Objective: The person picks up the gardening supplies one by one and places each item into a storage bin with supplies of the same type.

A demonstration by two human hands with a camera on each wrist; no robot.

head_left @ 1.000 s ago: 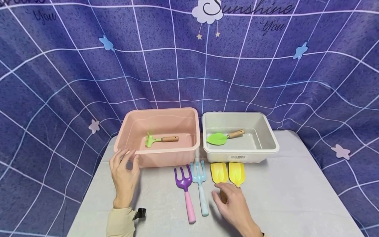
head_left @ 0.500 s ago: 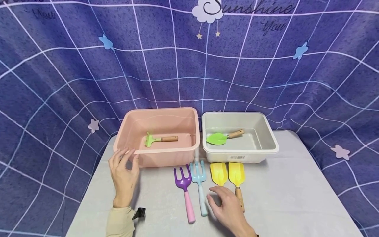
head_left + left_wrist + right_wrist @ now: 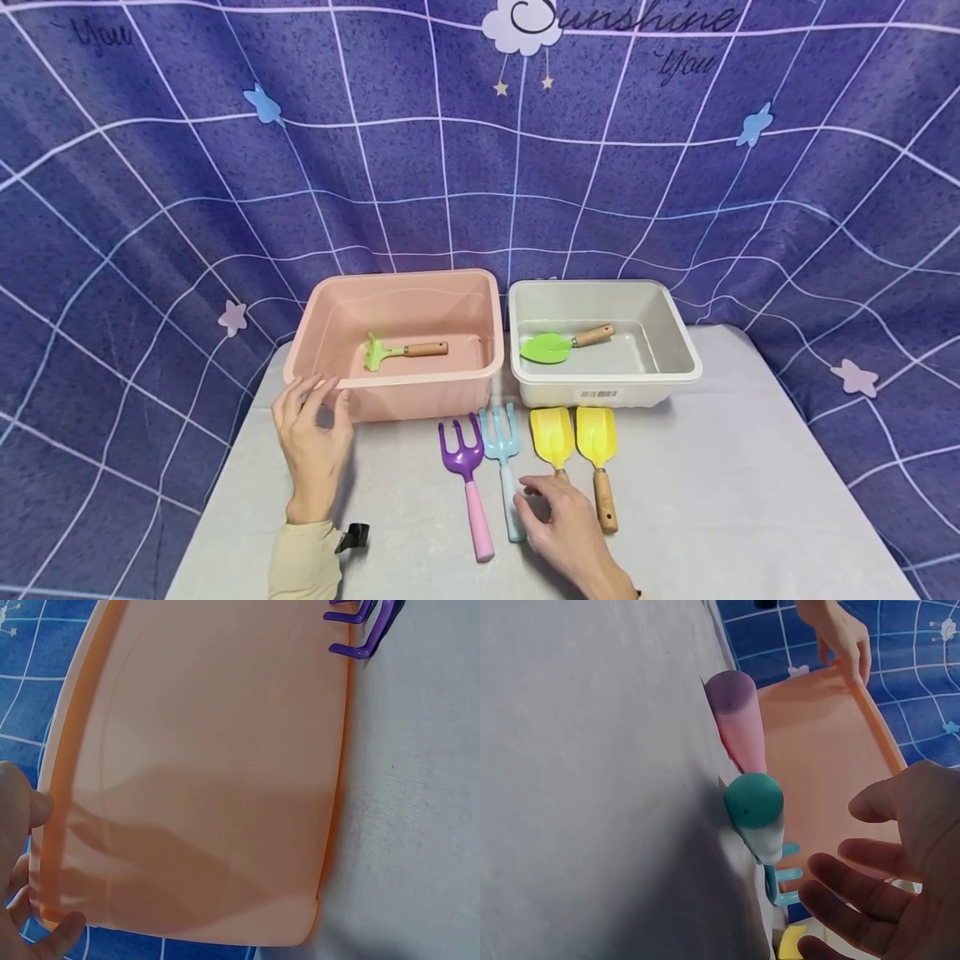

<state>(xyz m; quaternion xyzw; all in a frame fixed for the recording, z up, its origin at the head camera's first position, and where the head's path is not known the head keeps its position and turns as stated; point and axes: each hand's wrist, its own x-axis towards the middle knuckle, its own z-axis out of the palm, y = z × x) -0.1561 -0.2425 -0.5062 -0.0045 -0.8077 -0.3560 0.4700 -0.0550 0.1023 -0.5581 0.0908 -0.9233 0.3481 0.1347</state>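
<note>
My left hand (image 3: 313, 442) holds the front-left rim of a pink plastic bin (image 3: 420, 396), its fingers bent over the edge. That rim also shows in the left wrist view. Over the table, my right hand (image 3: 566, 529) hangs with loosely bent, spread fingers and nothing between them. Its fingertips come close beside the handle of a light blue hand fork (image 3: 510, 504). To the left lies a purple hand fork (image 3: 477, 521) with a pink handle. Two yellow toy shovels (image 3: 597, 437) with wooden handles lie at the right; my hand partly hides the nearer one's handle.
Inside the pink bin lies a small green rake (image 3: 423, 349) with a wooden handle. A grey-white bin (image 3: 637, 392) stands close at its right, holding a green trowel (image 3: 547, 348). Behind both hangs a blue gridded cloth (image 3: 480, 167).
My right hand has moved left, away from the yellow shovels to the light blue fork's handle, uncovering the right shovel's handle. My left hand stays at the pink bin's rim.
</note>
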